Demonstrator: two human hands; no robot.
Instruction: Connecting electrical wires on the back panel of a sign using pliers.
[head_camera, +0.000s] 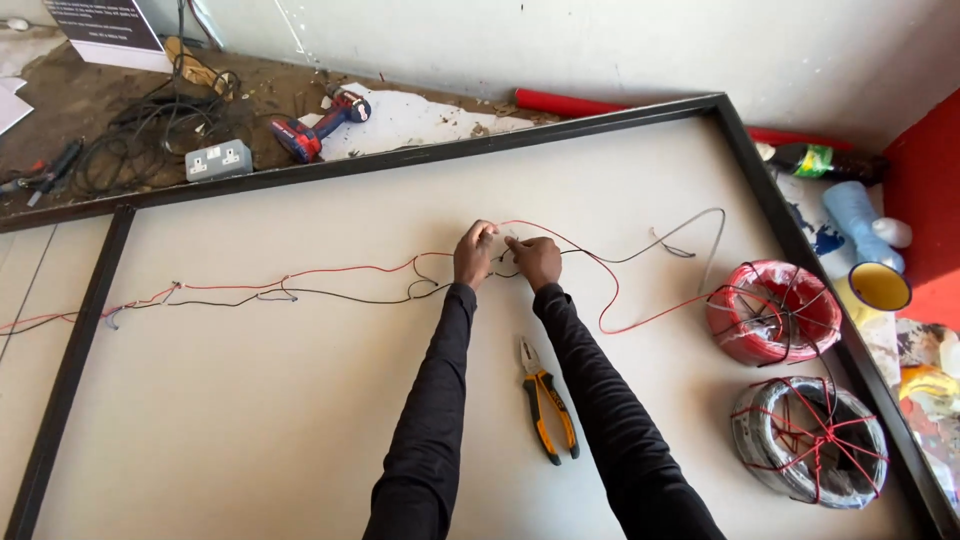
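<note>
At frame centre, the left hand (473, 254) and right hand (536, 260) each pinch the thin red wire (350, 268) and thin black wire (340, 297) where they meet on the white table (250, 400), grips clenched, steadying the junction; orange-handled pliers (545, 400) lie just below.

From my view, the pale board framed in black metal (250, 400) lies bare to the left of my arms and below the thin red and black wires (300, 282) strung across it, so a hand could sweep there freely. On the right, the orange-handled pliers (546, 398) lie just beside my right forearm, and the red wire coil (772, 312) and grey wire coil bound with red wire (810, 440) crowd the board's right edge. Loose loops of red wire (640, 315) cross the gap between pliers and coils.
</note>
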